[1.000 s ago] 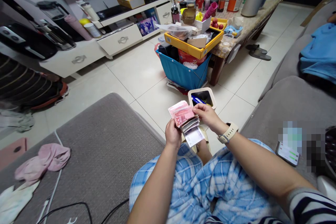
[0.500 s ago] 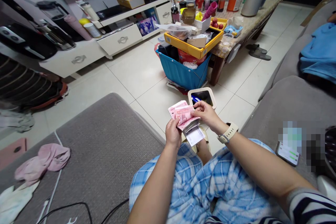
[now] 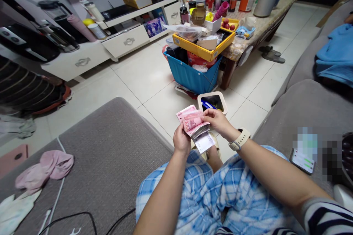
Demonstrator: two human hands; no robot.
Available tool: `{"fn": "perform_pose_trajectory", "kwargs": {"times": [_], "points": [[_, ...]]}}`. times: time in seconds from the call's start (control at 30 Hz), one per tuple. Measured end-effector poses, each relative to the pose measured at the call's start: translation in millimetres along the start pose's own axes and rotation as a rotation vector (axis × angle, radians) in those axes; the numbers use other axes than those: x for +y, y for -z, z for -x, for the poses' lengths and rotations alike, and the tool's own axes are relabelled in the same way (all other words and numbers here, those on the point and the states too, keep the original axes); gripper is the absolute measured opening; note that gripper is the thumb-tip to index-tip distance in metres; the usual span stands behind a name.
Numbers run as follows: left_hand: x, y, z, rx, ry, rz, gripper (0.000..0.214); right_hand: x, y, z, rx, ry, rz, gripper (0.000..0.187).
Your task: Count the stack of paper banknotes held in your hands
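Observation:
A stack of pink banknotes (image 3: 191,121) with a white paper slip (image 3: 203,142) under it is held in front of my knees. My left hand (image 3: 181,140) grips the stack from below, thumb on the top notes. My right hand (image 3: 217,121), with a beige watch (image 3: 241,139) on its wrist, pinches the right edge of the upper notes. Both hands are closed on the bundle.
A small white bin (image 3: 212,102) stands on the tiled floor just beyond my hands. A blue basket (image 3: 190,77) and a cluttered low table (image 3: 259,25) lie farther off. Grey sofa cushions (image 3: 107,161) flank me, with a phone (image 3: 302,161) at right and pink cloth (image 3: 46,169) at left.
The top pink notes have fanned and shifted slightly as my right hand's fingers slide them across the stack. My arms stay where they were.

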State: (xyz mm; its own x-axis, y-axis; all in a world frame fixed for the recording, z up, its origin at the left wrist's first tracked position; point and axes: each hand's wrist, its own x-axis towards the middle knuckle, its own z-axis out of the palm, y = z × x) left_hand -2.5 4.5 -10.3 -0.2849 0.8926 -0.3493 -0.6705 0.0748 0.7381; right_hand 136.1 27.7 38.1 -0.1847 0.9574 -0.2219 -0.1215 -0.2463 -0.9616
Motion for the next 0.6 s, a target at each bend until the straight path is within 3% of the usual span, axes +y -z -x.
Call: {"fn": "perform_pose_trajectory", "kwargs": {"times": [0.3,0.6], "points": [[-0.3,1.7,-1.0,-0.052,-0.02,-0.026,0.017,3.4,0.5,-1.6,0.0,-0.004,-0.037,0.017],[0.0,1.5,-0.7,-0.027,-0.012,-0.062,0.017,3.8,0.6,-1.9,0.001,0.013,-0.016,0.019]]}}
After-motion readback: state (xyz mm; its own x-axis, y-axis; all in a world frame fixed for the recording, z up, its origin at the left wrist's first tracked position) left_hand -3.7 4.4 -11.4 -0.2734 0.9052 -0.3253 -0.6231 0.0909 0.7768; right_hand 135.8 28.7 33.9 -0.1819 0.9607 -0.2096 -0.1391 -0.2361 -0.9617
